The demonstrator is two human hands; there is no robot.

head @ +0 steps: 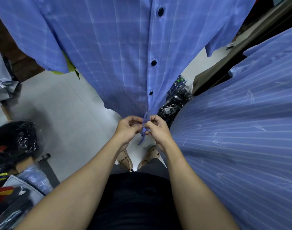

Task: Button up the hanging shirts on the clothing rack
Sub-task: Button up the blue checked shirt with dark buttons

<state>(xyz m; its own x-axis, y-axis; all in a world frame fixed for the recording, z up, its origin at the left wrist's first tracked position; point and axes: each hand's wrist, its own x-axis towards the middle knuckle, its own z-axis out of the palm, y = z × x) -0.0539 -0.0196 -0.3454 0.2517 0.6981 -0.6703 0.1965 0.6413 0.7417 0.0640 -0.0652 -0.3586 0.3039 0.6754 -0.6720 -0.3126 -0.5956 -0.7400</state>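
Both forearms reach away from me toward the checked blue shirt (125, 55), which hangs straight ahead with its hem at hand height. My left hand (127, 130) and right hand (156, 129) meet at the bottom of the shirt's front placket (144, 130), each pinching one edge of cloth between curled fingers and thumb; the button being worked is hidden between the fingertips, so I cannot tell whether it has passed through its hole. Above the hands, three dark buttons, the lowest (151, 93), sit closed along the placket.

I judge the fabric light, thin and limp. It should fold and slide readily, offer no stiffness to push against, and swing freely on its hanger. The sensible hold is close beside the buttonhole and directly on the button, keeping the two edges taut. A striped blue shirt (233, 130) hangs just right of the checked one, and plastic-wrapped bundles (175, 100) lie on the floor below.
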